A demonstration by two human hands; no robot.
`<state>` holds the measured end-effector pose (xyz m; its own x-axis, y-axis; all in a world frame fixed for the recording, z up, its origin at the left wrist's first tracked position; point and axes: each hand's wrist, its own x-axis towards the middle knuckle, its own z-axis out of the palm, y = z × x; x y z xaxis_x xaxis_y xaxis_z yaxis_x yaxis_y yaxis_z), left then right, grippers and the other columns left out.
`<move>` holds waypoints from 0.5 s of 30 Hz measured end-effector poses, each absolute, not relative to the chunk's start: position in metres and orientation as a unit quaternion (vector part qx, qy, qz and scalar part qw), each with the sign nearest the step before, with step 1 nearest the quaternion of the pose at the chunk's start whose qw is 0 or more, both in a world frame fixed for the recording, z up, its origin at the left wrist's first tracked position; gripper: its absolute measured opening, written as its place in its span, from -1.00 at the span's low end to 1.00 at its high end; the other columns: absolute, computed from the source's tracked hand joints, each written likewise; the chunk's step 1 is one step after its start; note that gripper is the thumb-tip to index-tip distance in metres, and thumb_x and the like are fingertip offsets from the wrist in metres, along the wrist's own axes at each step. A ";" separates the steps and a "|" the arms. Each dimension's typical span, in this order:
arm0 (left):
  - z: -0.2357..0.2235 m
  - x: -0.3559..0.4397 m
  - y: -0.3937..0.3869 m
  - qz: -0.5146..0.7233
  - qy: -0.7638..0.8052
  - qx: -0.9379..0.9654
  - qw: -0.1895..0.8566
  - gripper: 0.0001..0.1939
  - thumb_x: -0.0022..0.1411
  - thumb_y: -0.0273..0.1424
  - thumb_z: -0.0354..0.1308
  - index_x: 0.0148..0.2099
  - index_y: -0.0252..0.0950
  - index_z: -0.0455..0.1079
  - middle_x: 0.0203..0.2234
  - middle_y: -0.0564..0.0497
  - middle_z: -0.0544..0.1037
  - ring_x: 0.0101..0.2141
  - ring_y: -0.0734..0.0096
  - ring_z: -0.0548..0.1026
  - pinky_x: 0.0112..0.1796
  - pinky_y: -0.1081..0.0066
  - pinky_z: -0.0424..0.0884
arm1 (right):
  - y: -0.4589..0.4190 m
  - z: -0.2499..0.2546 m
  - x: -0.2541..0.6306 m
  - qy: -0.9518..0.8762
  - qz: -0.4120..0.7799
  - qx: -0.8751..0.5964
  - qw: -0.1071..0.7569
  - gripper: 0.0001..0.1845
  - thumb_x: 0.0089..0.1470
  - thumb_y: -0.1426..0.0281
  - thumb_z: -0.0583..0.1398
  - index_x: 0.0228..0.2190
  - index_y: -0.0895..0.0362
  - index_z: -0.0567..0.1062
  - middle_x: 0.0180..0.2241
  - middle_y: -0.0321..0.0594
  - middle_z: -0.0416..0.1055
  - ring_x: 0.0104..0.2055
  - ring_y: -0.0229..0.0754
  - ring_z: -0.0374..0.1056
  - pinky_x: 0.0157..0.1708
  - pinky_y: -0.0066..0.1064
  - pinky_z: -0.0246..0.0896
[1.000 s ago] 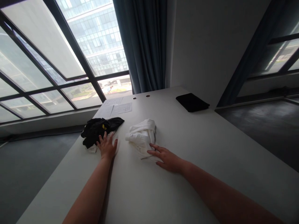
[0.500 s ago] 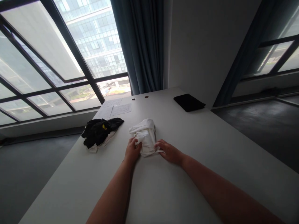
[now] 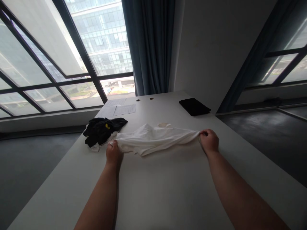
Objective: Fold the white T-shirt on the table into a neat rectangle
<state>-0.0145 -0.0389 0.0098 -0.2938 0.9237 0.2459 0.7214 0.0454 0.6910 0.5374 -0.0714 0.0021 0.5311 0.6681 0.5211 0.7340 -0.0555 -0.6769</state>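
A white cloth garment point(image 3: 153, 139) is stretched sideways across the middle of the white table point(image 3: 158, 191). My left hand point(image 3: 113, 153) is closed on its left end, beside the dark pile. Its right end is pinched in my right hand point(image 3: 210, 140), whose fingers are curled shut. Between the hands the fabric hangs in long loose folds, with a bunched part behind. The garment's exact kind cannot be made out.
Left of the garment lies a crumpled pile of black clothing point(image 3: 98, 132) with a yellow spot and some pale cloth under it. Paper sheets point(image 3: 124, 109) lie behind it. A folded black cloth point(image 3: 194, 106) rests at the back right, near the table's edge. Windows and a blue curtain point(image 3: 151, 48) stand beyond.
The white garment has gone from a compact bundle to a wide stretched strip. My left hand moved left and my right hand moved right, each gripping an end.
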 end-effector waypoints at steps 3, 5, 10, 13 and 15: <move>0.014 -0.018 -0.033 0.421 0.746 0.503 0.110 -0.62 0.47 -0.20 -0.16 0.07 -0.31 0.34 -0.04 -0.24 0.59 0.00 0.04 0.56 0.00 0.11 0.47 | -0.072 -0.002 0.560 -0.422 -0.055 -0.760 0.492 -0.92 0.06 0.31 0.06 -0.43 0.00 0.34 -0.37 -0.13 0.39 -0.21 0.06 0.33 -0.07 -0.04 0.28; 0.017 -0.008 -0.035 0.430 0.746 0.500 0.091 -0.69 0.42 -0.27 -0.06 0.09 -0.29 0.33 0.07 -0.25 0.55 0.10 0.02 0.49 0.12 0.06 0.40 | -0.073 -0.001 0.559 -0.427 -0.080 -0.757 0.488 -0.89 0.09 0.36 0.05 -0.37 0.02 0.38 -0.31 -0.09 0.40 -0.13 0.10 0.33 -0.01 -0.01 0.26; 0.020 0.034 -0.052 0.379 0.630 0.677 0.019 -0.68 0.39 -0.31 0.04 0.12 -0.22 0.41 0.21 -0.18 0.47 0.28 0.04 0.32 0.35 0.00 0.07 | -0.073 0.008 0.511 -0.556 -0.114 -0.685 0.457 -0.69 0.18 0.42 0.06 -0.10 0.18 0.49 -0.02 0.14 0.41 0.15 0.13 0.26 0.25 0.00 0.10; 0.017 0.056 -0.060 0.306 0.556 0.772 0.038 -0.68 0.35 -0.24 0.15 0.11 -0.14 0.50 0.27 -0.12 0.43 0.33 -0.04 0.26 0.39 -0.10 -0.08 | -0.075 0.007 0.469 -0.649 -0.088 -0.637 0.407 -0.65 0.23 0.35 0.11 0.01 0.11 0.52 0.11 0.04 0.39 0.23 0.08 0.24 0.35 -0.01 -0.02; 0.013 0.064 -0.063 0.248 0.520 0.814 0.075 -0.61 0.30 -0.19 0.23 0.15 -0.08 0.49 0.28 -0.09 0.42 0.30 -0.07 0.30 0.39 -0.16 -0.08 | -0.077 0.004 0.444 -0.728 -0.041 -0.594 0.340 -0.60 0.28 0.33 0.10 0.08 0.11 0.52 0.18 0.04 0.36 0.27 0.09 0.22 0.37 0.06 -0.07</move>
<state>0.0639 -0.0630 0.0128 0.3351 0.8838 0.3265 0.8096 -0.4474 0.3800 0.4435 -0.0774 0.0044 -0.0639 0.8366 0.5441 0.8929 0.2914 -0.3432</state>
